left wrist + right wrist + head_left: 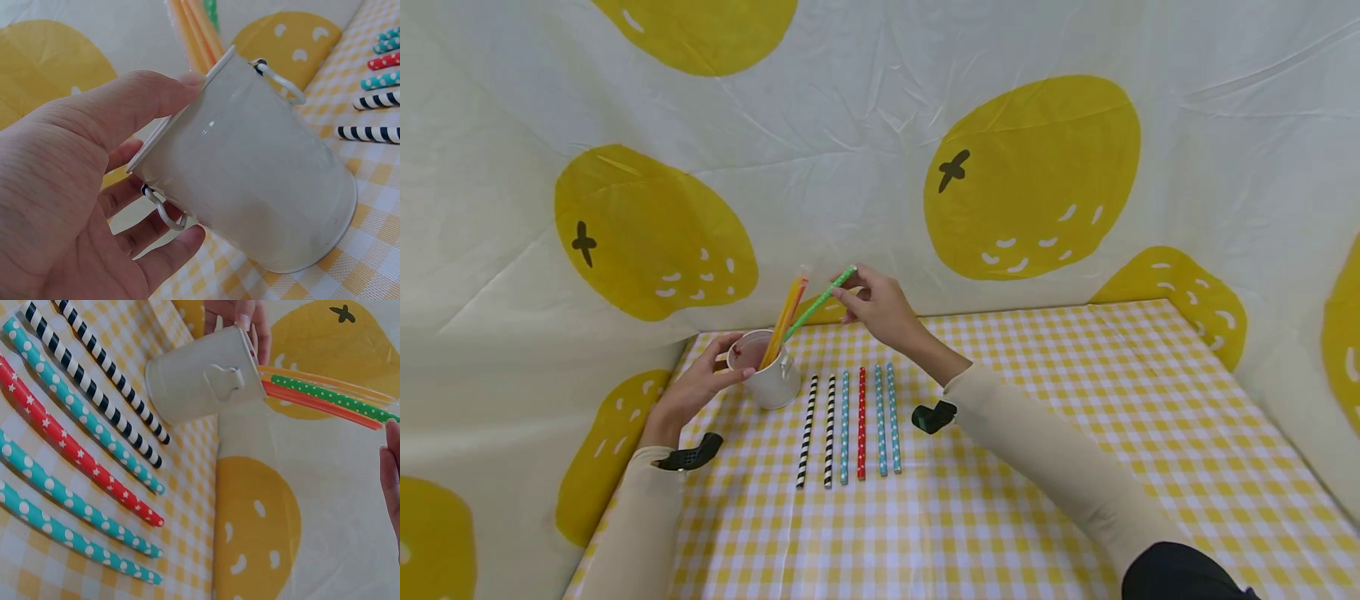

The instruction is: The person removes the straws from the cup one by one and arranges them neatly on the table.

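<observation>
The right hand [883, 308] pinches the upper end of a green straw with white dots [820, 303] between thumb and fingertips, above the far edge of the tabletop [1000, 533]. The straw slants down and leftward from that hand to the mouth of a white pail [772, 390]; whether its lower end passes inside the rim, I cannot tell.

The pail rests near the tabletop's far left corner. The left hand [696, 385] holds it from the left-edge side, thumb pressed on the rim and fingers bent around beside one of the small wire handles [164, 209]. Orange straws [785, 317] stick up out of the pail, just beside the green straw, with clear wrapping showing around their upper ends.

Six more straws lie side by side, just to the right of the pail and pointing from the near edge toward the far edge. Counting from the left edge, they are two black-and-white striped straws [806, 433], a teal dotted straw [845, 429], a red straw with white stars [861, 425] and two further teal dotted ones. Both hands are well apart from the near edge. A white backdrop with yellow fruit shapes [850, 208] hangs beyond the far edge.
</observation>
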Action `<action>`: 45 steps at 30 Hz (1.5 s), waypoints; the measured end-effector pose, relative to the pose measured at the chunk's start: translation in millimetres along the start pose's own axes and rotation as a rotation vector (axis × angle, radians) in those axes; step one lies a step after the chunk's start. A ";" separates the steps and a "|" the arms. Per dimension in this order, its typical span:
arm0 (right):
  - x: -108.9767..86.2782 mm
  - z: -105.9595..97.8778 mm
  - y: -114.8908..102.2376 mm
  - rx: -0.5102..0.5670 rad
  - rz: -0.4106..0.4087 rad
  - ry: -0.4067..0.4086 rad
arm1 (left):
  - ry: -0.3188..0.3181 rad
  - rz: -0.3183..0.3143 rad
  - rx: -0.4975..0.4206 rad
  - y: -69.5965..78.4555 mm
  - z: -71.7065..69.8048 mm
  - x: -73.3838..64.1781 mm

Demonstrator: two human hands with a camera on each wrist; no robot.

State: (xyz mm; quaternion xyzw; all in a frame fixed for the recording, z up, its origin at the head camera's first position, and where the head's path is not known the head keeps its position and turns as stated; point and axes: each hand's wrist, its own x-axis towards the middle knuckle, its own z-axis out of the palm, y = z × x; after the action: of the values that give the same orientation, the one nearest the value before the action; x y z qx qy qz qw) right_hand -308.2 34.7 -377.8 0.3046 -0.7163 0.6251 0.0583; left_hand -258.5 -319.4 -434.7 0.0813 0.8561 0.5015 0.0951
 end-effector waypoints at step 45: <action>-68.8 -70.4 67.9 -0.075 0.414 -0.026 | 0.000 0.016 -0.005 0.6 0.1 -1.4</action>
State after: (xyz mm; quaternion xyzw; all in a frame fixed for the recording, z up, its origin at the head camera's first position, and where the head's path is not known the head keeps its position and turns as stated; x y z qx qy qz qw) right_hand -308.2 127.5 -453.2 0.1564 -0.7870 0.5928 -0.0694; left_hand -257.1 -319.4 -434.2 0.0878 0.8543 0.5042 0.0912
